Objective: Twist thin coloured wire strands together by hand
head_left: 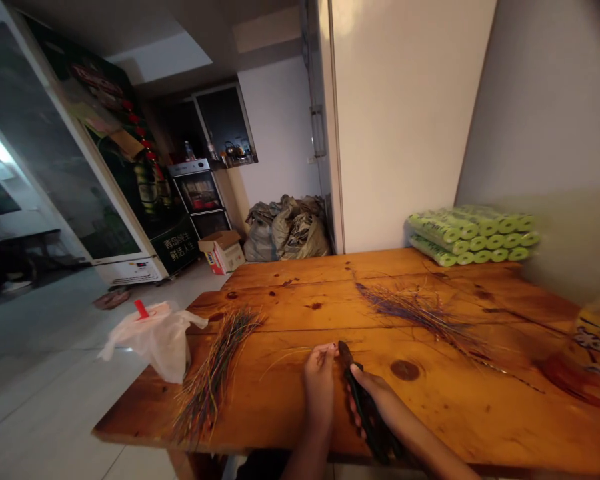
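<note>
Fingers (356,375) of R hand (385,403) round blk tool (367,417), L hand (319,387) beside

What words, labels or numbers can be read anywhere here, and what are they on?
Green panel of the glass-door cooler: Chinese characters; lower line seems "鲜活人生", upper line too blurred.
Cardboard box: printing too small to read.
Packet at right edge: print too blurred.

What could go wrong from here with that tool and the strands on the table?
The tip of the dark-handled tool in the right hand sits close to the fingertips of the left hand, so it might nick them. The multicoloured strand bundle reaches the near edge of the table and could slide off, perhaps catching on the white plastic bag beside it.
</note>
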`<state>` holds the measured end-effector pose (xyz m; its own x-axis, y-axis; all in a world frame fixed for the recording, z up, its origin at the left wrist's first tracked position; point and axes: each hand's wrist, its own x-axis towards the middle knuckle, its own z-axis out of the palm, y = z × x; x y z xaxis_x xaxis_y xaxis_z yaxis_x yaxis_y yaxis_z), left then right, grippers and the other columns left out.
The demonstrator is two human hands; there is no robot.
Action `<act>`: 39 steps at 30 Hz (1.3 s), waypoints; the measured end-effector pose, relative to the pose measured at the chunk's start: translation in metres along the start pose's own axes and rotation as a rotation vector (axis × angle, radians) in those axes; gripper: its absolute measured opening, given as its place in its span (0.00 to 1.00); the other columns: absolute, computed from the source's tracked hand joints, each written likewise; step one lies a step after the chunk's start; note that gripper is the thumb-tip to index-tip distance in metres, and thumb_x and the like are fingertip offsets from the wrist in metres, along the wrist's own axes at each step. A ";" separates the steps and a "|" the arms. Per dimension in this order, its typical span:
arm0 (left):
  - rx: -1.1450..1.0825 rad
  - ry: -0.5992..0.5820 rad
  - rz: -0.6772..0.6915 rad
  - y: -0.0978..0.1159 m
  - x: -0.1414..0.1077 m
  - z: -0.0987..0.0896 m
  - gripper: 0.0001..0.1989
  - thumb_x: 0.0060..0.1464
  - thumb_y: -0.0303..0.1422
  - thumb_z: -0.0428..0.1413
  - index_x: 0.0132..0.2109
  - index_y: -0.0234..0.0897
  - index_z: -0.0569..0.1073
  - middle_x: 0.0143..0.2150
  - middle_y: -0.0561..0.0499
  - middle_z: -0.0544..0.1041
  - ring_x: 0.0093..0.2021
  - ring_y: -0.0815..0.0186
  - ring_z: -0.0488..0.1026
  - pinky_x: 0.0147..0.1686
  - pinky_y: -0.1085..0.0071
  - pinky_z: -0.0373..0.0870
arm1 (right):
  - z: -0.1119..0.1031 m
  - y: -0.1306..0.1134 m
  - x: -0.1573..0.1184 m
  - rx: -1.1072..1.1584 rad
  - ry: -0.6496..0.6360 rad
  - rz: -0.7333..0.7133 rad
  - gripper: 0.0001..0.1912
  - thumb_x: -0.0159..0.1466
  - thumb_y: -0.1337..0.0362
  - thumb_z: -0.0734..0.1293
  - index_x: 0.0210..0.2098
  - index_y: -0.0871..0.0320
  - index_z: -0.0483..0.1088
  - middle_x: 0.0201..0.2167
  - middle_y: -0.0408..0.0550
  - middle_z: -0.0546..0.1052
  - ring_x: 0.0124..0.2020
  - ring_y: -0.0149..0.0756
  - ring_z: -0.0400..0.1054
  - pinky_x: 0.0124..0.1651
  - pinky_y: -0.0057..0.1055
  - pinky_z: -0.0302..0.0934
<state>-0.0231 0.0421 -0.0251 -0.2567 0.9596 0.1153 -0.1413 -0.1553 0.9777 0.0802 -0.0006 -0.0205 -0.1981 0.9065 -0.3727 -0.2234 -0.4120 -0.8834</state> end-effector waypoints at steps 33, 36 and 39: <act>-0.128 0.137 -0.083 0.000 -0.006 0.004 0.12 0.45 0.39 0.58 0.32 0.32 0.73 0.30 0.48 0.77 0.32 0.65 0.74 0.34 0.70 0.68 | -0.001 0.011 0.006 0.028 -0.118 -0.055 0.24 0.58 0.42 0.59 0.33 0.60 0.65 0.21 0.43 0.72 0.19 0.31 0.67 0.23 0.29 0.64; -0.081 0.134 -0.051 0.004 -0.007 0.004 0.12 0.46 0.39 0.57 0.31 0.33 0.73 0.29 0.48 0.77 0.31 0.64 0.74 0.34 0.69 0.68 | -0.001 0.013 0.008 0.026 -0.109 -0.058 0.24 0.58 0.42 0.59 0.32 0.59 0.64 0.21 0.43 0.72 0.19 0.31 0.67 0.22 0.29 0.64; -0.015 0.131 0.006 0.007 -0.007 0.004 0.10 0.48 0.38 0.55 0.31 0.33 0.73 0.30 0.47 0.77 0.32 0.63 0.74 0.35 0.68 0.68 | 0.001 0.012 0.007 0.016 -0.083 -0.069 0.23 0.57 0.43 0.60 0.31 0.59 0.64 0.20 0.43 0.72 0.18 0.31 0.67 0.22 0.28 0.64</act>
<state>-0.0183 0.0349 -0.0187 -0.3803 0.9198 0.0964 -0.1534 -0.1655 0.9742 0.0756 0.0009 -0.0337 -0.2603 0.9222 -0.2861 -0.2541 -0.3513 -0.9011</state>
